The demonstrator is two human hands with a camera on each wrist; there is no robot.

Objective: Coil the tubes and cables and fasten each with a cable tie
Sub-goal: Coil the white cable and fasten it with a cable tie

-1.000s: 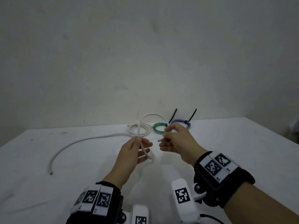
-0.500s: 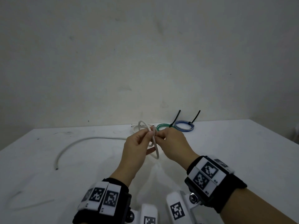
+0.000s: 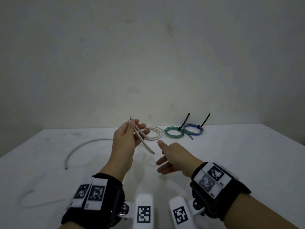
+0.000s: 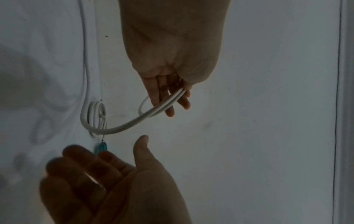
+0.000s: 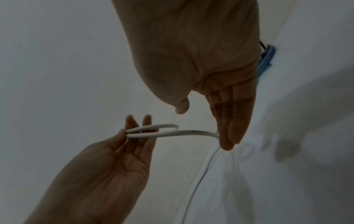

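- The white cable [image 3: 143, 138] is folded into a small loop at one end, and that loop is raised above the white table [image 3: 247, 162] in the left hand [image 3: 124, 142].
- The left hand pinches the doubled strands between thumb and fingertips; its other fingers [image 4: 168, 104] lie fairly straight beneath the loop.
- From the pinch the cable runs down to the tabletop and curves away to the left, ending at a free tip [image 3: 66, 168] near the table's left side.
- The right hand [image 3: 175, 160] hangs just beside the loop, palm turned toward the left hand, fingers straight and spread a little, with nothing in it.
- In the right wrist view the cable passes behind the right fingertips [image 5: 228, 139]; whether it touches them is hard to say.
- A finished white coil [image 3: 152, 133] lies flat on the table just behind the left hand.
- To its right lies a green coil [image 3: 174, 132], bound by a black cable tie [image 3: 184, 122] whose tail sticks up.
- Next to that is a blue coil [image 3: 193, 129] with its own black tie [image 3: 205, 121], also pointing up.
- A pale wall [image 3: 148, 55] rises behind the table's far edge.
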